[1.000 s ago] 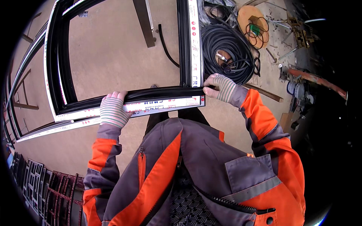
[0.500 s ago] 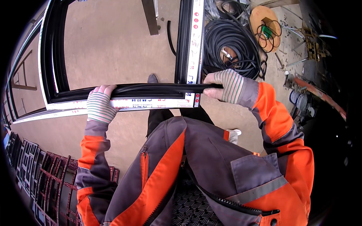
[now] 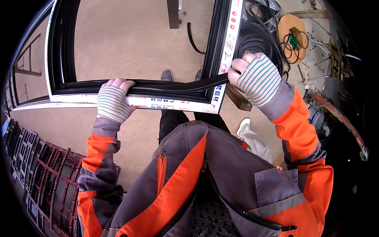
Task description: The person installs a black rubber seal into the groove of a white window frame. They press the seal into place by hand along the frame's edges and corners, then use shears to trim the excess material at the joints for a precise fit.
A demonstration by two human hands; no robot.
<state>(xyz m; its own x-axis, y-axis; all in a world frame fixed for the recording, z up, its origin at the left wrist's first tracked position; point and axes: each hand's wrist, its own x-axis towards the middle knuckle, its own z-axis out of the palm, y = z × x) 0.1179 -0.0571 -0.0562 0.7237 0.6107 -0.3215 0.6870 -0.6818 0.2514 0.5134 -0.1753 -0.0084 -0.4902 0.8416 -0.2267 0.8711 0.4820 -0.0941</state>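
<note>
Black rubber strip lying left-right

Bright even daylight, sharp centre, bent black rim (perhaps slightly blurred)

The window frame is cut off by the picture's edge at twelve o'clock, so its top bar cannot be seen. The black rubber strip disappears under the left hand and inside the right hand, and its ends stay hidden. At two o'clock, the small parts around the wooden spool are too small to tell.
</note>
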